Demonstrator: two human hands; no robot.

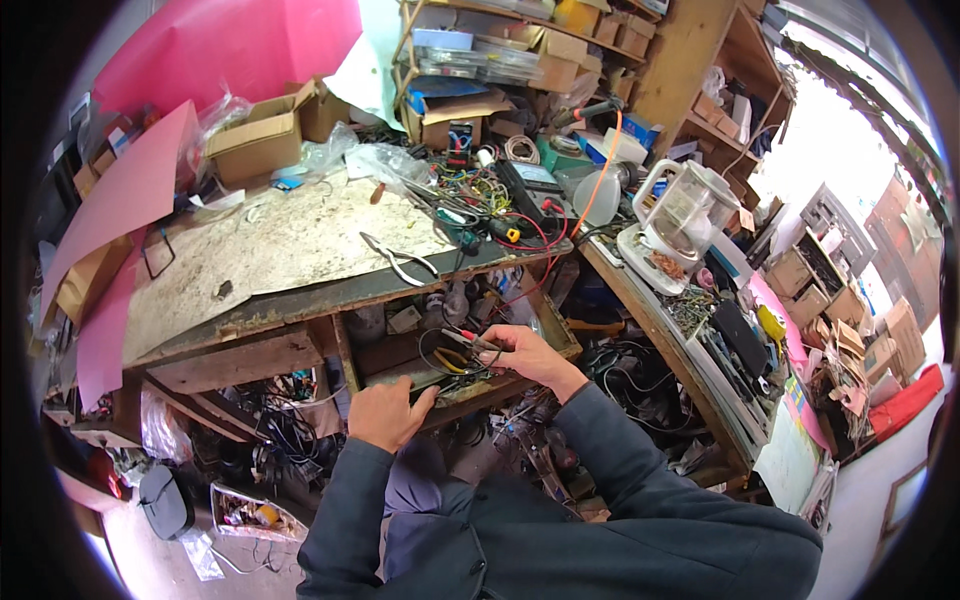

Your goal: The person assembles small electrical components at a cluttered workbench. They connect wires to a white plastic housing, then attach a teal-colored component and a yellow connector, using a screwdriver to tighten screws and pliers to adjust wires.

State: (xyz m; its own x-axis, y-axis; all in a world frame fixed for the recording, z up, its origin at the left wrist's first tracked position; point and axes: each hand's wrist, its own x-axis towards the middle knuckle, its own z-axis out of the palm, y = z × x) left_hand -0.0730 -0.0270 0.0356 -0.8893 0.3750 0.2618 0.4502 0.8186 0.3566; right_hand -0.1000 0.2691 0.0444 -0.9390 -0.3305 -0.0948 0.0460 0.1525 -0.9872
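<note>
The table (290,265) has a worn pale sheet over it, stained and gritty, with a dark, chipped front edge. Under that edge an open drawer (347,358) of rough, scuffed wood holds small metal and plastic odds and ends. A thin dark cable (421,352) makes a smooth loop above the drawer, and a slim red piece (466,337) sits beside it at the right hand (532,356). Below them is a tool with curved yellow handles (451,358).

The right forearm, in a dark cloth sleeve, slants up and leftward from the lower right; the hand is bent over the drawer, its fingers brought close together in a pinch on the red piece. The left forearm rises more steeply from the lower edge. The left hand (384,414) is at the drawer's near left corner, back upward, thumb pointing right and the other fingers curled; whether they grip something cannot be told.

On the table, metal pliers (399,262) with pale, bowed handles lie spread open near the front edge. Behind them are crinkled clear plastic, a tangle of thin coloured wires (480,199) and a creased cardboard box (254,143).
</note>
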